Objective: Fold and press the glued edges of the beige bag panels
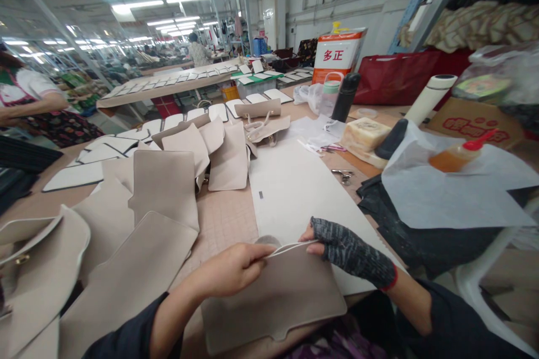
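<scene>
Bare white sheet (295,190) between leather stacks (168,179).

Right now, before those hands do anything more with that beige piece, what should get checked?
1. Left hand pinches the top edge of the beige leather panel: ok.
2. Gloved right hand grips the same edge: ok.
3. Panel's top rests on the white sheet: ok.
4. Scissors lie apart from both hands: ok.
5. Orange bottle has its red cap on: ok.
6. Panel's underside clean: cannot tell.
</scene>
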Action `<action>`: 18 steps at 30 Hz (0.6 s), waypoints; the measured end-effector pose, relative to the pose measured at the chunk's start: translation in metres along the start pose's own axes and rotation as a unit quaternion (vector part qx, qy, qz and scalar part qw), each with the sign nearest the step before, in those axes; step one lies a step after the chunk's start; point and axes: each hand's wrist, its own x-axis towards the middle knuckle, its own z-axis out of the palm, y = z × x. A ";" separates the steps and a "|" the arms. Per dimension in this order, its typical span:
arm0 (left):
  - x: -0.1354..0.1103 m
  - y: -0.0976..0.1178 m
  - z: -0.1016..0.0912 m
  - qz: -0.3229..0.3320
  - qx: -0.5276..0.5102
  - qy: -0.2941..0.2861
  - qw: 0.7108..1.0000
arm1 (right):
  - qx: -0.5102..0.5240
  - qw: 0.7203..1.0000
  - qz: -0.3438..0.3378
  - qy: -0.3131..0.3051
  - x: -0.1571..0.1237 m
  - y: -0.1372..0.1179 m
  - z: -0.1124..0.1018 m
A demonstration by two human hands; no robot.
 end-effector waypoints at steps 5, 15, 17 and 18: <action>0.018 0.001 0.011 0.019 0.011 0.038 0.999 | 0.003 1.000 -0.010 -0.001 0.000 0.000 0.001; 0.023 0.003 0.017 0.022 0.084 0.054 0.995 | -0.115 0.987 -0.112 0.011 0.009 -0.014 0.003; 0.025 0.004 0.020 0.008 0.100 0.063 0.993 | -0.233 0.958 -0.164 0.043 0.008 -0.016 0.009; 0.027 0.004 0.022 0.000 0.108 0.069 0.992 | -0.291 0.939 -0.176 0.051 0.007 -0.017 0.013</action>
